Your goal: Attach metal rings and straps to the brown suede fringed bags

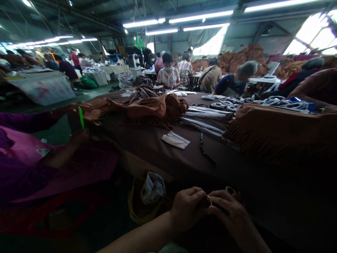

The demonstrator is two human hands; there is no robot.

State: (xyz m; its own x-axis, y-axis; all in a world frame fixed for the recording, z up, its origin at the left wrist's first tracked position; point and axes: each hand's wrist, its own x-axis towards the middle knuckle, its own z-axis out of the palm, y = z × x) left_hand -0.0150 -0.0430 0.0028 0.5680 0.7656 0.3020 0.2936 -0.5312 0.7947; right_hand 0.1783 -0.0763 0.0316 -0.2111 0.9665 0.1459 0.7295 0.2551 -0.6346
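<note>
My left hand and my right hand meet low in the view, close to the table's near edge. Both are closed, fingertips pinched together. A small gold-coloured ring shows between them, at the fingertips of my right hand. Past that hand's knuckles a second thin ring or loop sticks out. Dark material seems to lie under the fingers, but shadow hides what it is. Beyond my hands, a white paper packet and a narrow black strip lie on the brown-covered table.
Brown fringed pieces lie at the table's far left, and a larger fringed pile stands right. White-wrapped lengths lie between. A yellow-rimmed container with a white plastic bag sits below left. A co-worker's purple sleeve is close left.
</note>
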